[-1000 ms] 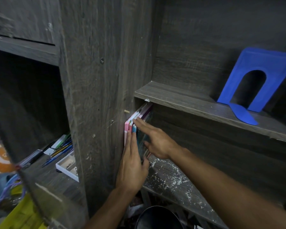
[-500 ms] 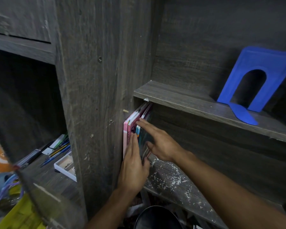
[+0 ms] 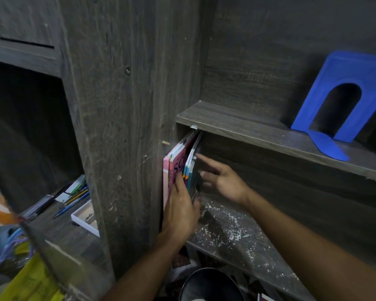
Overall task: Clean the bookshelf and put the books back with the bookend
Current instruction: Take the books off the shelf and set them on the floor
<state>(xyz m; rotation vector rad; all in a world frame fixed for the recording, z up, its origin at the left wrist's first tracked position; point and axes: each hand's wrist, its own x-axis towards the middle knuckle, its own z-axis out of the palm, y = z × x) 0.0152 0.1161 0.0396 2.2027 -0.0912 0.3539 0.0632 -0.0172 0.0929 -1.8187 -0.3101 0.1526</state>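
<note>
My left hand [image 3: 180, 206] presses flat, fingers straight, on the books [image 3: 181, 162] standing at the lower shelf's [image 3: 237, 232] left end; my right hand [image 3: 224, 183], fingers spread, touches their side; the blue bookend [image 3: 343, 68] stands on the upper shelf [image 3: 248, 129].

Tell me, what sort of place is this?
Likely a home study corner: a wooden bookshelf holds school books, a blue bookend stands one shelf up, and pens lie at left.

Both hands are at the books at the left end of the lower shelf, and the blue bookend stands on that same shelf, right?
No. The blue bookend stands on the upper shelf, away to the right; the head view shows it. The left hand and right hand are at the books at the left end of the lower shelf.
</note>
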